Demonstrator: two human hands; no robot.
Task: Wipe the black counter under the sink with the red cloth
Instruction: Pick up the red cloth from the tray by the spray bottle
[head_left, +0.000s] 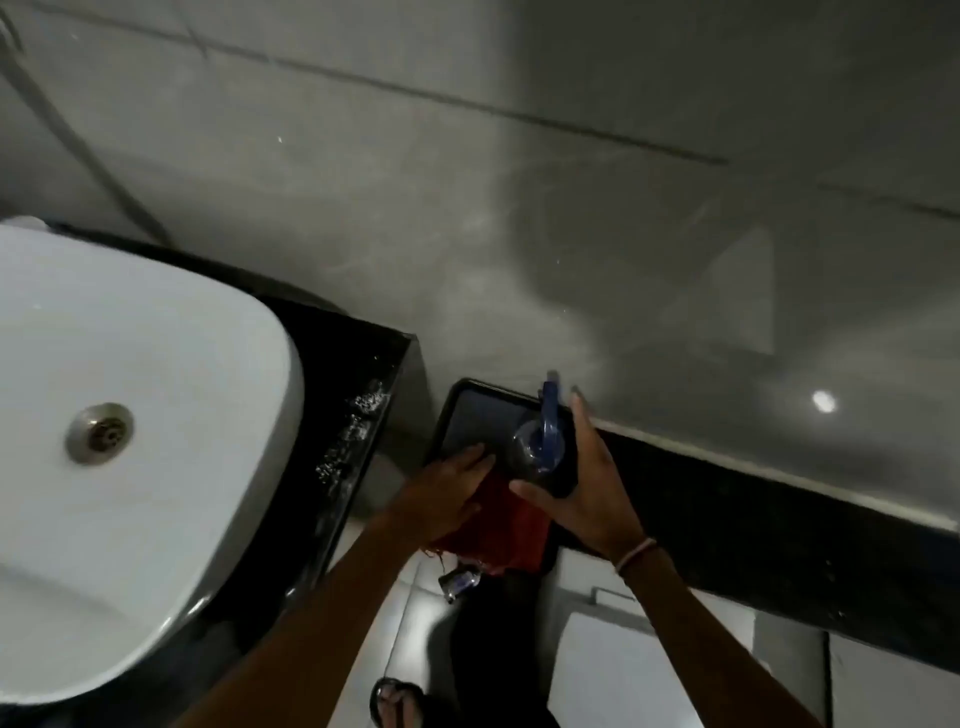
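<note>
The red cloth (506, 525) lies bunched on the near edge of a black tray-like surface (467, 415), right of and lower than the sink. My left hand (449, 496) presses flat on the cloth, fingers pointing toward the wall. My right hand (589, 491) grips a dark bottle with a blue pump top (543, 441) that stands on the same black surface. The black counter (358, 374) runs under the white sink (156, 364); its right strip carries water droplets. Neither hand touches it.
A drain (98, 434) sits in the sink bowl. A black ledge (779, 519) runs along the grey tiled wall at right. Below hang a metal nozzle (460, 579), a white lidded fixture (623, 675), and my sandalled foot (395, 701) on pale floor tiles.
</note>
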